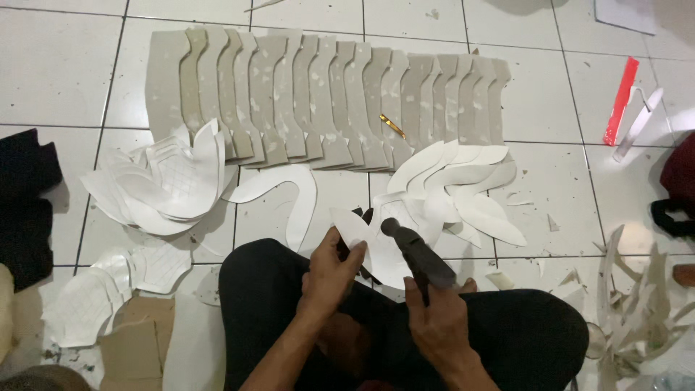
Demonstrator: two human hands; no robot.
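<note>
My left hand (329,271) pinches the thin, floppy white cutout (376,242) at its seven-o'clock edge, while my right hand (434,318) clenches the dark tool (418,255).

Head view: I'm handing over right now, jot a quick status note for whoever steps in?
Left hand grips a curved white cut piece over the lap. Right hand holds a dark hammer-like tool, head on that piece. More white pieces are piled right and left on the tiled floor. A row of grey pieces is laid overlapping behind. How many are finished or left cannot be told.
</note>
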